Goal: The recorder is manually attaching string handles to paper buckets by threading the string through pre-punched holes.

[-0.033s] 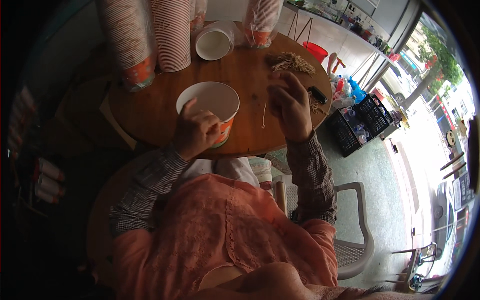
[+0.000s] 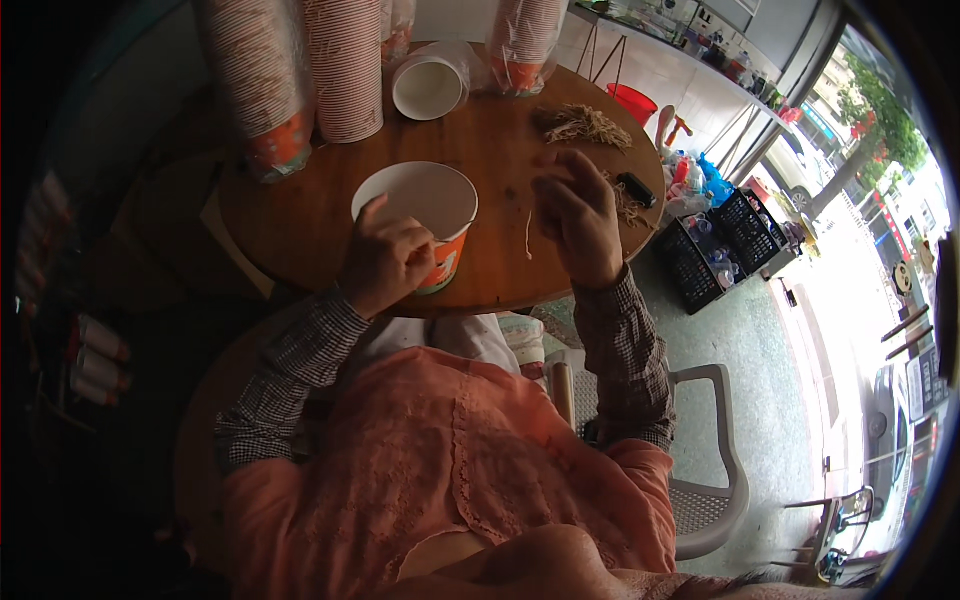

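Observation:
A white paper bowl with an orange band point(image 2: 425, 205) stands on the round wooden table point(image 2: 300, 225). My left hand point(image 2: 385, 262) grips its near rim and side. My right hand point(image 2: 578, 215) hovers to the right of the bowl, fingers curled and pinching a thin pale strand point(image 2: 529, 232) that hangs down over the table. A pile of pale straw-like strands point(image 2: 583, 124) lies at the table's far right, with more strands point(image 2: 630, 208) past my right hand.
Tall stacks of paper bowls point(image 2: 300, 75) stand at the table's far side, beside an open white bowl point(image 2: 428, 88) and a bagged stack point(image 2: 525, 45). A small dark object point(image 2: 636, 189) lies near the right edge. Black crates point(image 2: 720, 240), a red bucket point(image 2: 632, 102) and a grey plastic chair point(image 2: 705, 470) stand to the right.

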Demonstrator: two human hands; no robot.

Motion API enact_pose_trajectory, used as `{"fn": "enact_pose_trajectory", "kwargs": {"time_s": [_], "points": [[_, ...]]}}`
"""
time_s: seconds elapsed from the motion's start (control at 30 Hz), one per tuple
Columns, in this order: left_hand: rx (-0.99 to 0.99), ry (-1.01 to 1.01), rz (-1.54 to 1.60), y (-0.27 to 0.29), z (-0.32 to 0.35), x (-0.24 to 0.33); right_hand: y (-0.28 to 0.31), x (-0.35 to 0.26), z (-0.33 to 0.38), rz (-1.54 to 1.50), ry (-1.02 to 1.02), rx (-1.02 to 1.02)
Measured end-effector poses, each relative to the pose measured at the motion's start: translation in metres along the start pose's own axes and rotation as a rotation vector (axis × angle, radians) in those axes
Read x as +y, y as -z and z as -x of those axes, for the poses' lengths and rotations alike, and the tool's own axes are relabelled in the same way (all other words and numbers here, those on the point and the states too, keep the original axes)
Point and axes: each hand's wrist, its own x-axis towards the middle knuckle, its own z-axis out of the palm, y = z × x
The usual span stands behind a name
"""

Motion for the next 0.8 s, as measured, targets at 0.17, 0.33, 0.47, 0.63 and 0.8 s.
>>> {"fn": "enact_pose_trajectory", "kwargs": {"time_s": [0.17,0.33,0.47,0.63,0.8], "points": [[0.047,0.280,0.276,-0.008,0.012,-0.015,-0.029,-0.005,0.019,0.082,-0.018,-0.108],[0.150,0.253,0.293,-0.013,0.012,-0.014,-0.045,-0.009,0.016,0.080,0.011,-0.170],[0.164,0.198,0.231,-0.013,0.022,-0.012,-0.051,-0.018,0.009,0.128,0.067,-0.132],[0.154,0.218,0.218,-0.007,0.024,-0.009,-0.039,-0.030,-0.009,-0.022,-0.002,-0.217],[0.143,0.156,0.203,-0.007,0.028,-0.023,-0.032,-0.055,-0.024,-0.063,-0.015,-0.272]]}}
